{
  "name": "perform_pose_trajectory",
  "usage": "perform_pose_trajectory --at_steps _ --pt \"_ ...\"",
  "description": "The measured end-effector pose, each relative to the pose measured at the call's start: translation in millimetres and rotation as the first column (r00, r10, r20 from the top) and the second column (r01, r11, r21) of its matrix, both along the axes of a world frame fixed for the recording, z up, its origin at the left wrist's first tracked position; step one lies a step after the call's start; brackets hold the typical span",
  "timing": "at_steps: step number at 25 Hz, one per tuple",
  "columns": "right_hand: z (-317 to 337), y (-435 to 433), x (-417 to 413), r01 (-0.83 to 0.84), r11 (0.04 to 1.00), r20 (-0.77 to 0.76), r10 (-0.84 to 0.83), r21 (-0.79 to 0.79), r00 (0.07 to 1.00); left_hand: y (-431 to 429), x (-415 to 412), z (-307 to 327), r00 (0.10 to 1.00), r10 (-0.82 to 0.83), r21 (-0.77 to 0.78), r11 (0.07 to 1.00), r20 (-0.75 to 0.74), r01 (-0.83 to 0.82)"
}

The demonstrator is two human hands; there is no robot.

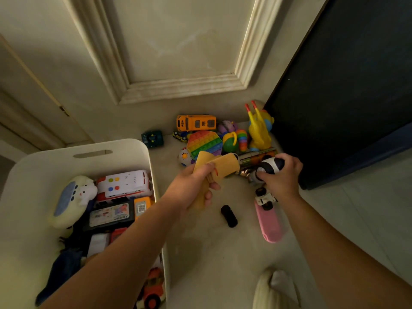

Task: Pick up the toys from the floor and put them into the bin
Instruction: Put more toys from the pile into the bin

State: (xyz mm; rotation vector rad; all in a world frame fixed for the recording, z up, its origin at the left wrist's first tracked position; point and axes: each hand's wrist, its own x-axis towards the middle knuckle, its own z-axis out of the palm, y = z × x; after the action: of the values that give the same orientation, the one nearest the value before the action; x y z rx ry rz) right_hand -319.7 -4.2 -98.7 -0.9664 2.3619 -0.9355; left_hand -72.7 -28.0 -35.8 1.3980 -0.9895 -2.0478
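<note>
My left hand (196,186) grips a flat yellow toy (219,165) just right of the white bin (136,152). My right hand (282,175) grips a black-and-white toy (272,165) low over the floor. The bin holds several toys, among them a white bus (124,185) and a plush (73,199). On the floor lie a rainbow pop toy (205,141), an orange bus (196,122), a yellow figure (259,130), a pink board (268,224), a small white car (265,199), a black cylinder (229,216) and a dark green cube (152,139).
A cream panelled door (178,52) stands behind the toys. A dark cabinet (345,85) rises at the right. A white-and-orange ball (185,156) and a rainbow toy (242,139) sit in the pile. Pale cloth (274,291) shows at the bottom edge.
</note>
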Motion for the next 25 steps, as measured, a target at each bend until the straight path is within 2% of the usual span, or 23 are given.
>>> perform_pose_trajectory --at_steps 4,7,10,13,19,22,25 --pt "60.1 -6.1 25.1 -0.05 0.984 0.169 0.08 -0.173 0.982 8.8 32.6 31.4 0.998 0.015 -0.093 0.995 -0.067 -0.021" --pt "108.1 -10.6 59.8 -0.146 0.951 0.27 0.221 -0.272 0.937 13.7 65.9 52.5 0.99 0.077 -0.101 0.991 -0.122 -0.09" --pt "148.2 -9.4 110.2 -0.268 0.888 0.308 0.391 -0.375 0.867 21.2 110.1 65.6 0.971 0.182 -0.077 0.978 -0.152 -0.196" --pt "167.1 -4.6 159.9 -0.375 0.804 0.306 0.542 -0.462 0.783 32.4 157.0 65.0 0.945 0.305 -0.038 0.95 -0.121 -0.311" --pt "147.6 6.0 253.3 -0.683 0.667 0.147 0.739 -0.297 0.658 59.4 234.7 42.6 0.827 0.56 0.08 0.827 -0.046 -0.556" --pt "119.5 15.7 289.1 -0.8 0.575 0.095 0.818 -0.172 0.567 68.1 255.1 30.7 0.812 0.583 0.1 0.808 -0.002 -0.58" --pt "83.5 28.6 303.6 -0.804 0.58 0.108 0.814 -0.13 0.571 70.9 263.1 21.8 0.823 0.568 0.107 0.817 0.028 -0.567"
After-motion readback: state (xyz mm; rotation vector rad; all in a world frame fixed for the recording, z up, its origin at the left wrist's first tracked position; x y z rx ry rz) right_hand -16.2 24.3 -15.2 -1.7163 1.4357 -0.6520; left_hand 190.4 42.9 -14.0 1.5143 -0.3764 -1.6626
